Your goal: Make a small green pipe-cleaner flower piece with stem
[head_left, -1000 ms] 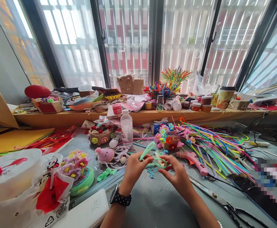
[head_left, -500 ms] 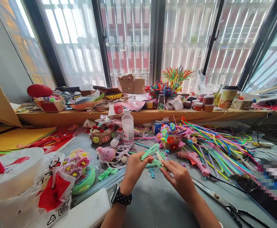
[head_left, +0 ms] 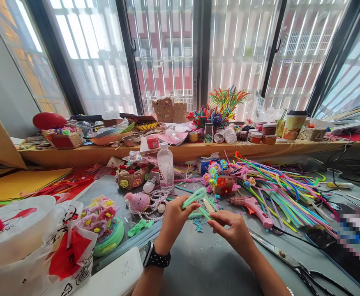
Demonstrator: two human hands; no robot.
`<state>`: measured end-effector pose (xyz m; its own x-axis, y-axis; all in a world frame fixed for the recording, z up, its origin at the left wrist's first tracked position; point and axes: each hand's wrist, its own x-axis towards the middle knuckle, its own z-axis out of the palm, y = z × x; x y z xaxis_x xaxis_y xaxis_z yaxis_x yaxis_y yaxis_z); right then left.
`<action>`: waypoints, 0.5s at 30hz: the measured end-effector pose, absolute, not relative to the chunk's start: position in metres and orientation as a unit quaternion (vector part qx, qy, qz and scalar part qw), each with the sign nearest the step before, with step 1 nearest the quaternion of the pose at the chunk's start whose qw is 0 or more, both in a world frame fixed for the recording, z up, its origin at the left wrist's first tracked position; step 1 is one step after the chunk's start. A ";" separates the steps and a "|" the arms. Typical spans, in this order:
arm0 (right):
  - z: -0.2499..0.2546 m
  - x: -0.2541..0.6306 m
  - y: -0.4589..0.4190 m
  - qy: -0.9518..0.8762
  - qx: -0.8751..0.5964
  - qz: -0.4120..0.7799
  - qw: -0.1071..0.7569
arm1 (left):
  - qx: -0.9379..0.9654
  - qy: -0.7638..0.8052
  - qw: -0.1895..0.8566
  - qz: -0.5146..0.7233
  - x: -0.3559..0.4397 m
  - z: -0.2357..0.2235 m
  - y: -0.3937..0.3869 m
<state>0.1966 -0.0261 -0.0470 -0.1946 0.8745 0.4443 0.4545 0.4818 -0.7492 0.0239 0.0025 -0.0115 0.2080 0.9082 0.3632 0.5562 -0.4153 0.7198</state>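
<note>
One rounded green base topped with lilac, pink and yellow fuzzy flowers sits at nine o'clock from the pale-green fuzzy wire loop. Also near nine, closer in, a pink crocheted toy lies among strings of pearly beads; a clear labelled plastic bottle stands between ten and eleven. The left hand, with a black dotted watch strap at its wrist, pinches the loop above the grey tabletop. At two o'clock sits a brown woven basket of multicoloured fuzzy flowers. The right hand, fingers drawn narrow, pinches the loop's end at five. A pink glue gun lies at three, long metal black-handled scissors at four.
</note>
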 end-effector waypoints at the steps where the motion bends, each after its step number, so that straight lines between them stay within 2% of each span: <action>1: -0.047 0.196 -0.026 -0.734 -0.449 0.248 0.446 | 0.742 0.491 0.228 0.395 0.024 -0.012 0.002; 15: -0.049 0.195 -0.025 -0.725 -0.438 0.333 0.414 | 0.755 0.502 0.181 0.381 0.026 -0.012 0.000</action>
<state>0.1954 -0.0254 -0.0485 -0.2732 0.9112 0.3083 0.3592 0.3940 -0.8460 0.0264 -0.0001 -0.0117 0.2059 0.8958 0.3938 0.6195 -0.4308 0.6562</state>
